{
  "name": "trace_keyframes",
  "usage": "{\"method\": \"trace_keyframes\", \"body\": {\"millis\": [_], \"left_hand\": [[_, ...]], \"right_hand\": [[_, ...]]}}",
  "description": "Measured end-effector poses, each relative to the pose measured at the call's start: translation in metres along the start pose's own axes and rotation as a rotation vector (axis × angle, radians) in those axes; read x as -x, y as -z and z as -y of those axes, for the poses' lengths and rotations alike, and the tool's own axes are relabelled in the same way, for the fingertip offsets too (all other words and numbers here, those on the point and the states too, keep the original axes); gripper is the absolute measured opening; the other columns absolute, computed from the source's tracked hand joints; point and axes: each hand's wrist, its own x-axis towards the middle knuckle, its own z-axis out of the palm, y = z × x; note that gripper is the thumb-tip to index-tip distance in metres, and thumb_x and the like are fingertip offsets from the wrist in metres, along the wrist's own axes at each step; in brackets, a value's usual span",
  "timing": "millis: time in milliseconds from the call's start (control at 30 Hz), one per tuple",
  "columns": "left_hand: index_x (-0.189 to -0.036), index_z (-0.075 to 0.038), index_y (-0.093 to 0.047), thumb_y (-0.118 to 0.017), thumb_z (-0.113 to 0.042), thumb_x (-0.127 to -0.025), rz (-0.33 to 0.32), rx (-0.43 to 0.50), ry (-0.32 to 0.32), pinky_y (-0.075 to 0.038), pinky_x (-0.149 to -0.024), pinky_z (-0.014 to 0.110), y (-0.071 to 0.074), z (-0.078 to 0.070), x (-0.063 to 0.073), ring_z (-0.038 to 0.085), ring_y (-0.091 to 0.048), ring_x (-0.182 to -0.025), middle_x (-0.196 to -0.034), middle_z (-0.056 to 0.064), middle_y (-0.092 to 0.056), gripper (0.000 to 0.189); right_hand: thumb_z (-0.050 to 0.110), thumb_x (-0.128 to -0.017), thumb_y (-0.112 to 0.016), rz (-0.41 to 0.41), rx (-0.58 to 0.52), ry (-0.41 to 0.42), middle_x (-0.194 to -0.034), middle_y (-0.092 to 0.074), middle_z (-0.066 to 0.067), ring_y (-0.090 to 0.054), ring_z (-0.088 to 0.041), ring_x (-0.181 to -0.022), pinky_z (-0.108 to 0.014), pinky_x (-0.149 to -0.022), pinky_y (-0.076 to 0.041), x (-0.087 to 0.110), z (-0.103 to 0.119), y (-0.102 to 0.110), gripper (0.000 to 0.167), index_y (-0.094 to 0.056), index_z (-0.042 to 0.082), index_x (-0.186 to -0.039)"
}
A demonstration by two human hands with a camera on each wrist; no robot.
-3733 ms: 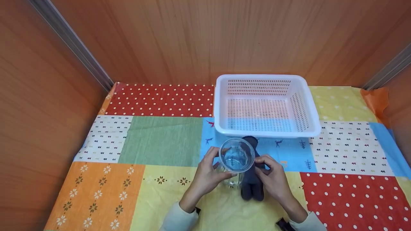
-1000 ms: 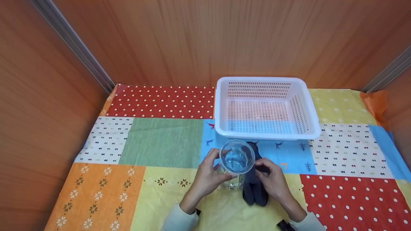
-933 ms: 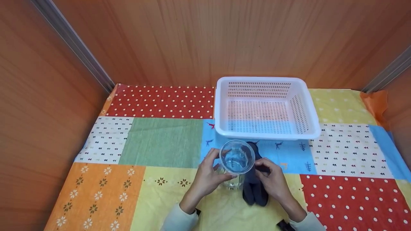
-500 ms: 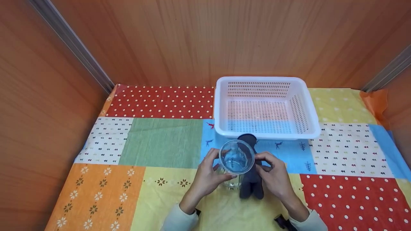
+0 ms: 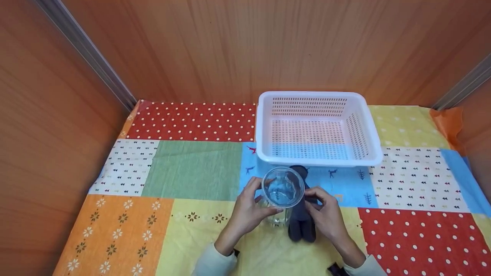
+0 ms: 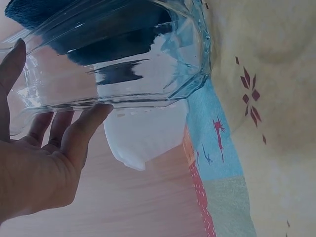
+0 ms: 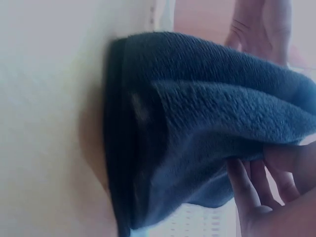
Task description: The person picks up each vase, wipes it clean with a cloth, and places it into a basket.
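A clear glass jar (image 5: 283, 188) with a round rim and faceted sides stands upright at the front middle, its mouth facing up. My left hand (image 5: 247, 211) grips it from the left, thumb in front and fingers behind; the left wrist view shows the jar's base (image 6: 190, 74) right at the tablecloth. A dark grey-blue cloth (image 5: 301, 222) hangs folded along the jar's right side. My right hand (image 5: 326, 211) pinches this cloth between thumb and fingers against the glass. In the right wrist view the fuzzy cloth (image 7: 207, 113) covers most of the jar.
Just behind the jar sits a white perforated plastic basket (image 5: 318, 159) with nothing in it. A patchwork tablecloth (image 5: 195, 168) covers the table. Wood-grain panels (image 5: 215, 50) enclose the back and both sides.
The right hand and the cloth have shifted along the jar's side, away toward the basket and then slightly back toward me. The left hand and the jar have stayed in place.
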Motion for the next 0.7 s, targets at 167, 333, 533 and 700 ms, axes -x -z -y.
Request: {"method": "trace_keyframes", "body": {"millis": [167, 333, 533, 700], "left_hand": [[-0.132, -0.015, -0.064, -0.095, -0.018, -0.079, -0.004, -0.011, 0.001, -0.055, -0.101, 0.063, 0.001, 0.0, 0.0, 0.028, -0.058, -0.125, -0.129, 0.002, -0.061, 0.062], [-0.13, -0.017, -0.065, -0.096, -0.019, -0.078, -0.008, -0.008, -0.002, -0.055, -0.1, 0.063, 0.001, 0.0, 0.0, 0.028, -0.059, -0.124, -0.127, 0.001, -0.062, 0.061], [-0.135, -0.015, -0.063, -0.096, -0.019, -0.078, -0.018, -0.043, -0.013, -0.055, -0.103, 0.059, -0.001, 0.001, 0.0, 0.028, -0.06, -0.125, -0.132, 0.004, -0.063, 0.065], [-0.135, -0.014, -0.063, -0.097, -0.019, -0.076, -0.046, -0.061, -0.03, -0.051, -0.105, 0.061, -0.002, 0.002, -0.001, 0.028, -0.059, -0.126, -0.134, 0.005, -0.063, 0.068]], "right_hand": [[-0.021, -0.091, -0.067, -0.012, -0.007, -0.04, -0.105, -0.07, -0.014, -0.068, -0.004, -0.095, -0.017, -0.082, -0.058, 0.003, -0.012, -0.003, 0.02, -0.071, -0.004, -0.102], [-0.021, -0.091, -0.067, -0.012, -0.011, -0.119, -0.103, -0.072, -0.012, -0.067, -0.004, -0.093, -0.018, -0.079, -0.057, 0.004, -0.018, -0.003, 0.021, -0.071, -0.002, -0.1], [-0.016, -0.092, -0.069, -0.044, 0.008, -0.124, -0.106, -0.071, -0.017, -0.067, -0.006, -0.093, -0.02, -0.08, -0.058, 0.013, -0.01, -0.006, 0.015, -0.07, -0.005, -0.102], [-0.013, -0.092, -0.072, -0.09, -0.041, -0.128, -0.104, -0.067, -0.018, -0.068, -0.006, -0.095, -0.02, -0.083, -0.06, 0.022, 0.007, -0.012, 0.013, -0.072, -0.005, -0.103]]}}
